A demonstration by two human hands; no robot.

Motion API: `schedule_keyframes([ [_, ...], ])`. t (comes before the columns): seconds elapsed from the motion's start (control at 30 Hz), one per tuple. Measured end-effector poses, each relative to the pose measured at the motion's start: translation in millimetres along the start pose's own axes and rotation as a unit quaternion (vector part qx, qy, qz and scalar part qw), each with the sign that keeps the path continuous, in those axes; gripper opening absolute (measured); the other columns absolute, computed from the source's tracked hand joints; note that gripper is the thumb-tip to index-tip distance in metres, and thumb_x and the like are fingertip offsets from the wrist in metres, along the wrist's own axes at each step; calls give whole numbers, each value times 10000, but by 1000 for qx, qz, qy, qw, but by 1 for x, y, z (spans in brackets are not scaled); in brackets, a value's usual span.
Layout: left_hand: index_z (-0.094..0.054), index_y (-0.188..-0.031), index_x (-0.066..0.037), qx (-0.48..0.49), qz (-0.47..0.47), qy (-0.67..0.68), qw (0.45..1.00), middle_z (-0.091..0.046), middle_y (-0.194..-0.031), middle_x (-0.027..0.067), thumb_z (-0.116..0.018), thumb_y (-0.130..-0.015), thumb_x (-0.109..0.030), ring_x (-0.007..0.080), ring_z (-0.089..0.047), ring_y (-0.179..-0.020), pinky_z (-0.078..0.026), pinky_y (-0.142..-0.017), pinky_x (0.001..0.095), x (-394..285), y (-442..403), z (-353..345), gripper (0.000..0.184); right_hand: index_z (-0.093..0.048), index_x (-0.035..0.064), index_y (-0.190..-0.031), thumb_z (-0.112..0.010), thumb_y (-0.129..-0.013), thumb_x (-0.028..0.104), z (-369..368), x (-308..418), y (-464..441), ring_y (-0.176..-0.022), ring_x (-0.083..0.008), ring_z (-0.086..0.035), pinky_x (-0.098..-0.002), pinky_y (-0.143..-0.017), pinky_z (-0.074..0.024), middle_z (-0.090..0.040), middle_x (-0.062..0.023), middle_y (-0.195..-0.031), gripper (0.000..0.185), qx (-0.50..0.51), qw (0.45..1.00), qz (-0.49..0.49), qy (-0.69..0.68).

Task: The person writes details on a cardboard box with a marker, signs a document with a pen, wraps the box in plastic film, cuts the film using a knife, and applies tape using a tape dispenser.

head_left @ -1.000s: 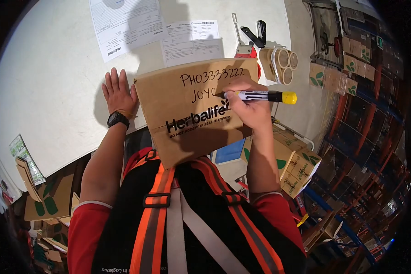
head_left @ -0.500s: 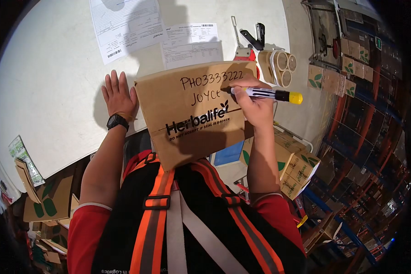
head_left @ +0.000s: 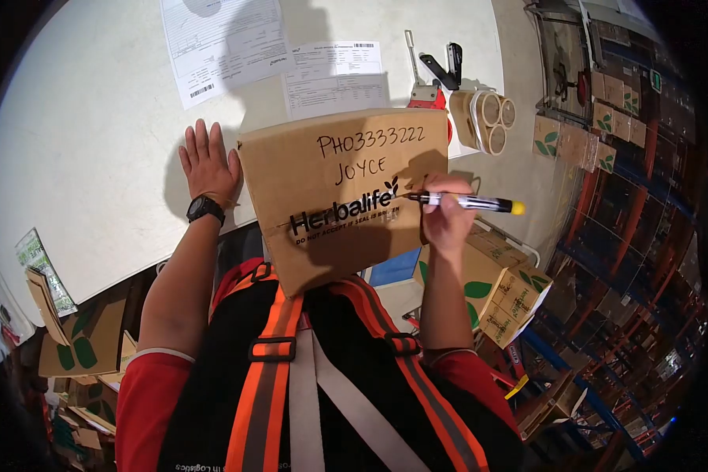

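A brown cardboard box (head_left: 322, 259) stands in front of my body at the table's edge, printed "Herbalife". Two handwritten black lines run across its upper part. My right hand (head_left: 448, 216) is closed around a black marker (head_left: 480, 204) with a white-and-black barrel and yellow end. The marker's tip is beside the printed leaf logo; I cannot tell whether it touches the cardboard. My left hand (head_left: 212, 165) lies flat on the white table (head_left: 118, 181), fingers spread, just left of the box and holding nothing.
Printed papers (head_left: 334, 79) lie beyond the box. A red tape dispenser (head_left: 426, 96), a black stapler (head_left: 452, 67) and tape rolls (head_left: 488, 118) are at the back right. More cartons (head_left: 503, 291) stand low on the right, near tall racks (head_left: 637, 197).
My right hand has moved down the box with the marker, away from the writing. The second handwritten line is now fully visible. My left hand stays flat on the table.
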State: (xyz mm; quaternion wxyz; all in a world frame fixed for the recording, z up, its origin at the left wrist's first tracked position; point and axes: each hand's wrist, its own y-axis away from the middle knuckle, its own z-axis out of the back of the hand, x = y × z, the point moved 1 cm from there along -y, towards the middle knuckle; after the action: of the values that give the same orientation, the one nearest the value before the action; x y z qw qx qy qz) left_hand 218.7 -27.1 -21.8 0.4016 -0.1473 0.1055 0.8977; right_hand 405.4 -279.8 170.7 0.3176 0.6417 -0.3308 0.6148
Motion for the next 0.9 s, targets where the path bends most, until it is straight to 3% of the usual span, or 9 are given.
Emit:
schedule_keyframes([
  [0.03, -275, -1370, -130, 3, -1, -5, 1000, -178, -1466, 107, -459, -853, -289, 301, -101, -1366, -79, -1092, 484, 0, 0, 0, 572, -565, -19, -872, -555, -827, 225, 1, 2, -2, -596, -161, -438, -356, -672, -436, -475, -63, -610, 249, 40, 999, 23, -27],
  [0.2, -275, -1372, -131, 2, -2, -10, 1000, -182, -1464, 108, -459, -855, -298, 300, -103, -1366, -80, -1093, 482, -1, 0, 0, 573, -570, -30, -915, -543, -831, 201, -2, 4, -2, -606, -149, -457, -365, -699, -442, -490, -69, -627, 248, 24, 999, -2, -36],
  [0.27, -276, -1372, -131, 1, 0, -14, 1000, -184, -1463, 108, -461, -856, -300, 300, -105, -1365, -79, -1093, 482, -2, 0, 0, 574, -611, -46, -904, -587, -809, 133, -6, 10, -2, -654, -160, -528, -273, -630, -423, -574, -105, -706, 204, 7, 998, -40, -57],
  [0.37, -288, -1363, -134, -12, -6, -7, 1000, -194, -1458, 109, -471, -851, -304, 308, -120, -1359, -92, -1088, 492, -1, 1, 0, 569, -665, 23, -847, -636, -692, 54, -17, 31, 8, -820, -265, -607, -368, -754, -474, -653, -113, -833, 162, 129, 969, 28, 211],
  [0.43, -295, -1357, -139, -22, -19, 0, 1000, -210, -1450, 113, -480, -845, -306, 317, -132, -1353, -106, -1083, 500, 0, 2, -1, 569, -667, 39, -828, -659, -669, 56, -32, 44, 19, -808, -302, -609, -383, -766, -477, -643, -108, -775, 160, 229, 939, 22, 254],
  [0.47, -294, -1358, -140, -23, -23, -3, 999, -214, -1448, 113, -480, -846, -307, 317, -133, -1353, -106, -1083, 499, 2, 3, -4, 570, -652, -4, -831, -616, -677, 50, -39, 45, 27, -610, -253, -560, -431, -797, -478, -589, -111, -663, 167, 238, 927, 34, 288],
  [0.67, -292, -1361, -148, -27, -19, -6, 999, -204, -1452, 109, -470, -849, -324, 300, -122, -1358, -97, -1087, 491, 3, 3, -7, 570, -670, 41, -816, -673, -594, 16, -45, 39, 43, -570, -212, -520, -361, -709, -479, -527, -58, -597, 224, 280, 915, 17, 290],
  [0.8, -291, -1365, -151, -26, -15, -11, 999, -192, -1458, 106, -462, -851, -330, 296, -114, -1361, -86, -1091, 486, 2, 3, -6, 570, -667, 46, -802, -677, -592, 18, -49, 37, 45, -589, -217, -526, -353, -707, -478, -516, -53, -592, 213, 275, 898, 47, 339],
  [0.9, -292, -1367, -150, -25, -17, -6, 1000, -188, -1461, 106, -460, -854, -334, 294, -109, -1363, -82, -1093, 482, 4, 3, -7, 570, -658, 47, -791, -679, -601, 1, -50, 40, 45, -612, -235, -540, -336, -628, -463, -534, -70, -637, 197, 252, 901, 75, 346],
])
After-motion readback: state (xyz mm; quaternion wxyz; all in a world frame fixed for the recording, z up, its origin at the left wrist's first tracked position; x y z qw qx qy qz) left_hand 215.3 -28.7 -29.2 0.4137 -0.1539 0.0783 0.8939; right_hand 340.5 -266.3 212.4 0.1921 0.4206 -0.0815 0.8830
